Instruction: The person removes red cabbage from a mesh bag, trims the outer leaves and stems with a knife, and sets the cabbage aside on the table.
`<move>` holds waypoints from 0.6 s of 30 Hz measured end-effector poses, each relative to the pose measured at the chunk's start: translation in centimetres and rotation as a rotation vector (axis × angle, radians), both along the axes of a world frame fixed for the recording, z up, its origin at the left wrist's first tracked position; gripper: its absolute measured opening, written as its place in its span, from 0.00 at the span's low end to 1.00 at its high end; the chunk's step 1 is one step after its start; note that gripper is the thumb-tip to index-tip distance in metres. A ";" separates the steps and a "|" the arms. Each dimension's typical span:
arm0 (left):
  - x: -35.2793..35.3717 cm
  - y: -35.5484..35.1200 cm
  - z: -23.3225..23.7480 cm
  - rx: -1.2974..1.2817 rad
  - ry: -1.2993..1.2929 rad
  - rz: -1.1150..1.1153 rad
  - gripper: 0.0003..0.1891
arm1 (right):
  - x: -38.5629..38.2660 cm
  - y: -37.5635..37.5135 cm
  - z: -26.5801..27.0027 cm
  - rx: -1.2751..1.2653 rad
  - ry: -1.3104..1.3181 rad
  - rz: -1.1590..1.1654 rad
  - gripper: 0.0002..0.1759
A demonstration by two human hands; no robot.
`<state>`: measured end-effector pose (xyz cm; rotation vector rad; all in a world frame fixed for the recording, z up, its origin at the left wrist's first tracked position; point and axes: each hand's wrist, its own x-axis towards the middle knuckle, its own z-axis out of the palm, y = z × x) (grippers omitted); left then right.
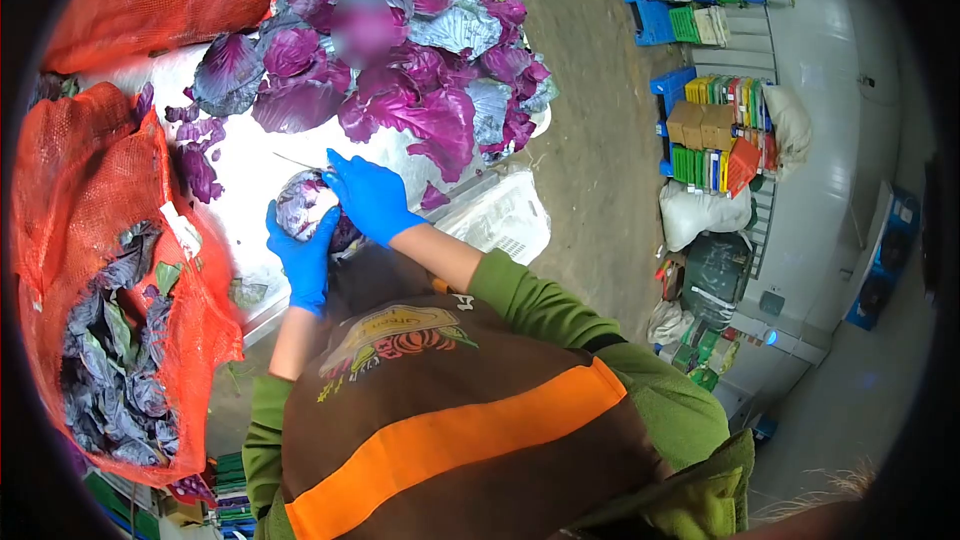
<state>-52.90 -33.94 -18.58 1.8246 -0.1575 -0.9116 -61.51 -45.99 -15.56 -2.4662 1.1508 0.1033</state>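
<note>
**Condition.** The left hand [303, 258] cups the red cabbage head [308, 202] from below, with its fingers wrapped around the near side. The right hand [368, 196] lies over the top of the head with its fingers curled. Whether they clasp the head or a tool handle cannot be determined. A thin pale strip [298, 161], possibly a blade, projects just beyond the right fingertips. The head sits between both sets of fingers, above the white table [255, 175].

**Hazards.**
- If the strip is a blade, a slip on the smooth, rounded head can drive the edge toward the left fingers, which lie directly beneath it.
- The gloves and waxy leaves give little friction, so the head can roll out of the left fingers toward the table edge.
- Loose leaves [400, 70] lie beyond the right fingertips, and the orange mesh sack [120, 240] lies outside the left fingers. Either can snag a sweeping hand.
</note>
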 end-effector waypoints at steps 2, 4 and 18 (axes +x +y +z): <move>0.3 0.1 -0.2 -0.023 -0.007 0.018 0.52 | 0.1 -0.4 -0.9 0.091 -0.208 -0.054 0.25; 1.0 1.0 -0.4 -0.025 0.001 -0.077 0.53 | -0.5 -0.2 -1.2 0.142 -0.259 -0.053 0.25; 2.0 1.5 3.2 -0.279 -0.210 -0.465 0.47 | -0.1 -5.8 -4.9 0.293 -0.054 -0.091 0.17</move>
